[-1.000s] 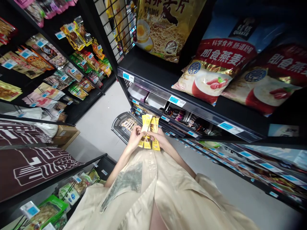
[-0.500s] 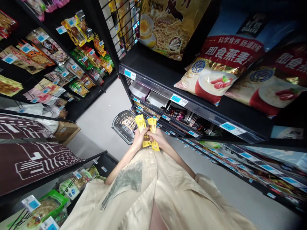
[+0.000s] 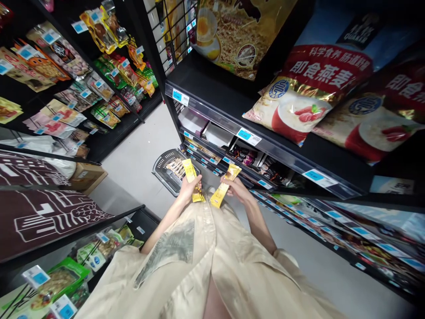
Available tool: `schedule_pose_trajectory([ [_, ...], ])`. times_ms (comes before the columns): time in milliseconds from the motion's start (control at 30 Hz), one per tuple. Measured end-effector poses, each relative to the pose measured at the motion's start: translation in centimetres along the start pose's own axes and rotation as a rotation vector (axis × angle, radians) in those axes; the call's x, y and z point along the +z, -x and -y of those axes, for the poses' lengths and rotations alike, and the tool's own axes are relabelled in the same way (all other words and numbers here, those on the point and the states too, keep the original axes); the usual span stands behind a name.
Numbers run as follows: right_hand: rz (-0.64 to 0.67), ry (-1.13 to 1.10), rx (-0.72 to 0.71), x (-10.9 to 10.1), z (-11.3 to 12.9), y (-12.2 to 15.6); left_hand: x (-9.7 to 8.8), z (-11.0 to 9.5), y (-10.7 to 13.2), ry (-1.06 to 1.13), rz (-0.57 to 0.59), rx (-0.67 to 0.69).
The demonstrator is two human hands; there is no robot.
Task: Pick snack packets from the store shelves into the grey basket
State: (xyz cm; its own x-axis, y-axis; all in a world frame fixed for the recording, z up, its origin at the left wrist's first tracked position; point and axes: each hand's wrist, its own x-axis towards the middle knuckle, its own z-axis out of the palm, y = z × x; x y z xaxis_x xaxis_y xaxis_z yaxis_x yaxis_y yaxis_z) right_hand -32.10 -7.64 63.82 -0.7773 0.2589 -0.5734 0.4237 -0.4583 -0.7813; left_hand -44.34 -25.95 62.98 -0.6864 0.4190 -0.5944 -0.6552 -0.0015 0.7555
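My left hand (image 3: 187, 190) is closed round yellow stick packets (image 3: 189, 169), seemingly stacked, which stand tilted in front of my shirt. A single yellow stick packet (image 3: 219, 193) slants in my right hand (image 3: 237, 188), pinched near its upper part. A gap separates the two hands. Just beyond my left hand, a dark plastic shopping basket (image 3: 162, 180) sits on the floor, partly hidden by that hand and its packets. Several pale slim packets (image 3: 175, 168) lie inside it.
A shelf (image 3: 212, 79) with large oatmeal bags (image 3: 305, 93) juts out at the right. Hanging snack packs (image 3: 102, 106) fill the rack at the left. Green-edged bags (image 3: 63, 283) hang at the lower left, below a dark printed panel (image 3: 56, 221). A cardboard box (image 3: 88, 175) stands beside the aisle.
My hands have moved apart. My right hand has gone to the right with one yellow packet, while the left keeps the others. The view has shifted slightly.
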Motion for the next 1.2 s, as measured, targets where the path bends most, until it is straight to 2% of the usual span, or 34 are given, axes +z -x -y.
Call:
schedule_pose_trajectory([
  [67, -0.045, -0.03, -0.054, -0.9, 0.5, 0.4, -0.2, 0.0, -0.1, 0.053, -0.006, -0.023],
  [133, -0.156, -0.103, -0.169, -0.6, 0.6, 0.4, -0.2, 0.1, -0.3, 0.116, -0.006, -0.042],
  [267, -0.308, -0.307, -0.378, 2.8, -0.3, -0.8, 0.2, -0.1, -0.5, 0.248, 0.013, -0.083],
  [333, -0.332, -0.291, -0.456, 5.0, -1.1, -1.2, 0.5, -0.2, -0.4, 0.309, 0.053, -0.103],
  [433, -0.27, -0.012, -0.599, 6.9, -2.1, -1.4, 1.1, -0.7, -0.2, 0.391, 0.096, -0.103],
  [500, -0.17, 0.224, -0.699, 6.7, -2.5, -1.3, 1.3, -1.2, -0.1, 0.418, 0.072, -0.062],
  [567, -0.047, 0.348, -0.746, 5.6, -2.8, -1.4, 1.3, -1.6, 0.0, 0.397, 0.035, -0.017],
  [633, 0.051, 0.326, -0.715, 4.4, -3.2, -1.6, 1.1, -1.9, 0.1, 0.339, 0.002, 0.001],
  [733, 0.135, 0.153, -0.526, 3.4, -3.7, -1.8, 0.7, -1.9, 0.4, 0.269, -0.02, 0.005],
  [833, 0.176, -0.038, -0.303, 3.4, -3.9, -1.5, 0.2, -1.6, 0.8, 0.251, -0.007, 0.026],
  [900, 0.171, -0.092, -0.242, 3.9, -4.0, -1.3, 0.0, -1.4, 1.1, 0.224, -0.005, 0.031],
  [1033, 0.078, -0.03, -0.31, 5.1, -4.4, -0.9, -0.1, -1.4, 1.4, 0.135, -0.003, 0.035],
  [1200, -0.169, 0.028, -0.493, 5.6, -5.1, -1.1, 0.0, -1.4, 1.7, 0.123, 0.008, 0.019],
])
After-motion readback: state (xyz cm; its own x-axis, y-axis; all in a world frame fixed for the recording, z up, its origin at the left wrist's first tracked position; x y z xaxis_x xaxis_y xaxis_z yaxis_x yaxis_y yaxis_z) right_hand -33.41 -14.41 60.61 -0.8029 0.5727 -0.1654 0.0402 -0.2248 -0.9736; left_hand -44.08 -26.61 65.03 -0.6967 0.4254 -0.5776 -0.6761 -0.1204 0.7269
